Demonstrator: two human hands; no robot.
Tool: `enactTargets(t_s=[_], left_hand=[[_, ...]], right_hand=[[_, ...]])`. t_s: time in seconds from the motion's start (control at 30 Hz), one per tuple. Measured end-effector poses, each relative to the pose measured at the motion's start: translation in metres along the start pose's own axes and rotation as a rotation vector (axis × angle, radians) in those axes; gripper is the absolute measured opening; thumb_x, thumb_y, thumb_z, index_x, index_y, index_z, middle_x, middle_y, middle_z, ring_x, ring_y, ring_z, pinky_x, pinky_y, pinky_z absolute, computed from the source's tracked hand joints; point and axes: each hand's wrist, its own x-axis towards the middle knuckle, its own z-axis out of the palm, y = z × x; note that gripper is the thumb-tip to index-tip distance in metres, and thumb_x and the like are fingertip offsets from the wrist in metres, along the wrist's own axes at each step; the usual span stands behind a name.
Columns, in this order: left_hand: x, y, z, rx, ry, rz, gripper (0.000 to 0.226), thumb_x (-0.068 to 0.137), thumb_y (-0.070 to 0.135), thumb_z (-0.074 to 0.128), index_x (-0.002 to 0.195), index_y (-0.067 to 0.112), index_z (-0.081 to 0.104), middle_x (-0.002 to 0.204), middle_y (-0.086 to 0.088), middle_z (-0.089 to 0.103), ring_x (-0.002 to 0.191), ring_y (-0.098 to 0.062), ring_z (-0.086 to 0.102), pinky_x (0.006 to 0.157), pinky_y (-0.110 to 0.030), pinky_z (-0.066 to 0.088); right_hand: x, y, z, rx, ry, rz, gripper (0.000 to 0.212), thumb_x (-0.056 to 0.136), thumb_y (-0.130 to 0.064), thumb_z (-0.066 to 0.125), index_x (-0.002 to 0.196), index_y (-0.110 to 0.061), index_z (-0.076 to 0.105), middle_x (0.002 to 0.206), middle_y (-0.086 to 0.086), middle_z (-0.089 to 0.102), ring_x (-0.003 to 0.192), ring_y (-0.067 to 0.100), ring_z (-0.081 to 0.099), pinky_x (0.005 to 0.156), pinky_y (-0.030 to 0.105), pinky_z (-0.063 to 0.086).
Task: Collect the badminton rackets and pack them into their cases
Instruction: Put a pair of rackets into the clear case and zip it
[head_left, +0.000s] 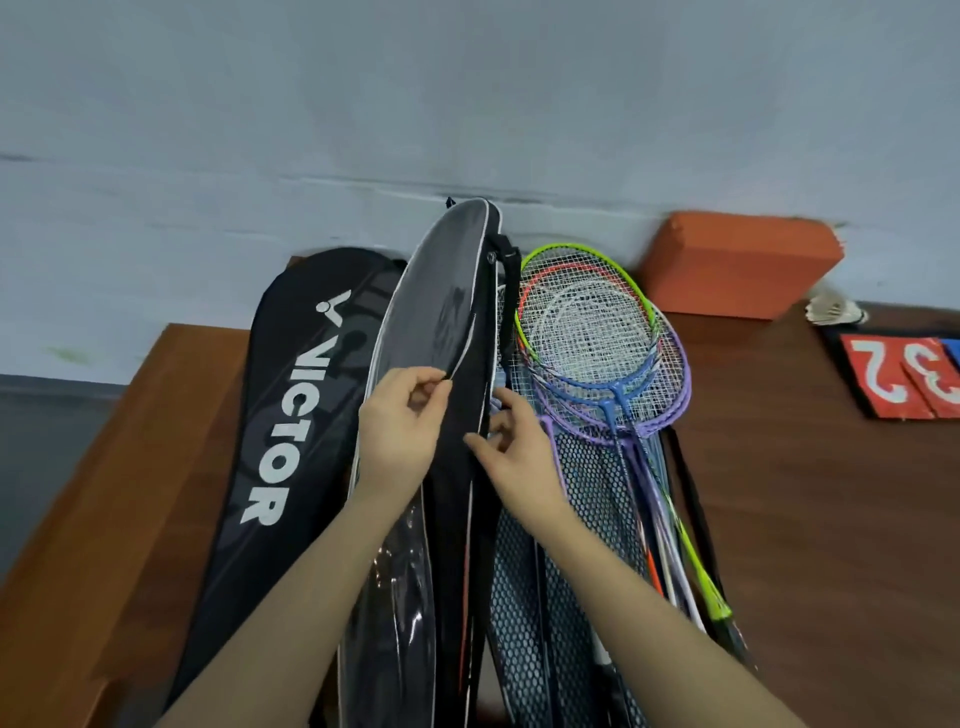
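A grey and black racket case stands on edge in the middle of the brown table. My left hand pinches its white-piped zipper edge between thumb and fingers. My right hand grips the case's black right side, just below its carry strap. A black case printed VICTOR lies flat to the left. To the right several rackets lie stacked, with green, red, white, blue and purple frames. Under them lies a blue mesh case.
An orange foam block leans against the pale wall at the back right. Beside it lies a white shuttlecock. Red score cards with white numbers lie at the right edge. The table's left edge drops to a dark floor.
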Motion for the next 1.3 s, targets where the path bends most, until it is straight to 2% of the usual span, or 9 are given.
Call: enactTargets(t_s=[0.17,0.23,0.37,0.47,0.57,0.7,0.93,1.1,1.3], left_hand=[[-0.017,-0.008,-0.011,0.33,-0.183,0.29,0.038,0.081,0.014,0.06,0.118,0.016,0.056,0.099,-0.001,0.056,0.088,-0.017,0.057,0.075,-0.034,0.05],[-0.031,-0.01,-0.014,0.431,-0.173,0.376,0.041,0.08,0.015,0.058,0.121,0.014,0.056,0.099,-0.003,0.056,0.084,-0.02,0.057,0.071,-0.034,0.051],[-0.047,-0.012,-0.017,0.361,-0.243,0.312,0.049,0.082,0.012,0.06,0.13,0.013,0.051,0.099,-0.002,0.055,0.064,-0.008,0.048,0.059,-0.029,0.051],[-0.041,-0.009,-0.015,0.277,-0.324,0.32,0.049,0.084,0.01,0.052,0.133,0.013,0.048,0.098,-0.002,0.052,0.067,-0.001,0.041,0.06,-0.031,0.051],[-0.033,-0.004,-0.018,0.18,-0.208,0.328,0.046,0.084,0.002,0.051,0.129,0.007,0.052,0.092,-0.005,0.052,0.073,-0.002,0.044,0.069,-0.016,0.045],[-0.031,0.002,-0.018,0.142,-0.095,0.378,0.039,0.085,-0.001,0.049,0.122,0.004,0.058,0.093,-0.008,0.049,0.073,-0.004,0.045,0.072,-0.014,0.042],[-0.025,-0.008,0.011,0.2,-0.154,0.252,0.041,0.083,-0.001,0.053,0.124,0.0,0.056,0.092,-0.011,0.05,0.076,-0.007,0.047,0.077,-0.01,0.04],[-0.027,-0.011,0.031,0.213,-0.317,0.164,0.047,0.082,0.0,0.063,0.127,0.001,0.052,0.092,-0.007,0.044,0.073,-0.013,0.048,0.074,-0.013,0.034],[-0.03,-0.012,0.047,0.256,-0.407,0.078,0.048,0.083,0.0,0.06,0.13,0.005,0.05,0.092,-0.005,0.04,0.069,-0.014,0.045,0.073,-0.017,0.036]], right_hand=[[0.0,-0.007,-0.006,-0.041,0.132,-0.09,0.045,0.088,-0.004,0.06,0.131,-0.012,0.047,0.075,-0.008,0.05,0.058,-0.002,0.047,0.062,0.011,0.042],[0.002,-0.008,-0.012,-0.088,0.192,-0.134,0.046,0.09,-0.009,0.059,0.134,-0.013,0.046,0.079,-0.012,0.052,0.064,-0.002,0.05,0.065,0.01,0.043],[0.004,-0.008,-0.024,-0.174,0.185,-0.179,0.049,0.091,-0.015,0.058,0.138,-0.018,0.043,0.095,-0.008,0.061,0.079,0.008,0.059,0.077,0.027,0.053],[0.003,-0.006,-0.03,-0.313,0.185,-0.246,0.049,0.091,-0.014,0.058,0.138,-0.017,0.044,0.109,0.0,0.063,0.086,0.014,0.058,0.08,0.03,0.05],[0.009,0.0,-0.039,-0.412,0.247,-0.253,0.048,0.09,-0.01,0.057,0.137,-0.014,0.046,0.125,0.003,0.061,0.101,0.021,0.06,0.087,0.031,0.046],[0.023,0.007,-0.05,-0.488,0.281,-0.253,0.047,0.091,-0.009,0.056,0.136,-0.018,0.047,0.129,-0.001,0.059,0.105,0.019,0.06,0.079,0.023,0.042],[0.026,0.028,-0.067,-0.331,0.205,-0.125,0.041,0.094,-0.022,0.054,0.134,-0.029,0.048,0.108,-0.001,0.06,0.092,0.015,0.058,0.076,0.029,0.047],[0.001,0.066,-0.128,-0.669,0.446,0.054,0.032,0.09,-0.015,0.057,0.122,-0.016,0.06,0.103,0.008,0.059,0.091,0.03,0.058,0.07,0.038,0.045],[-0.009,0.09,-0.15,-0.806,0.342,0.17,0.033,0.09,-0.024,0.059,0.121,-0.012,0.06,0.098,0.012,0.064,0.088,0.035,0.061,0.07,0.04,0.046]])
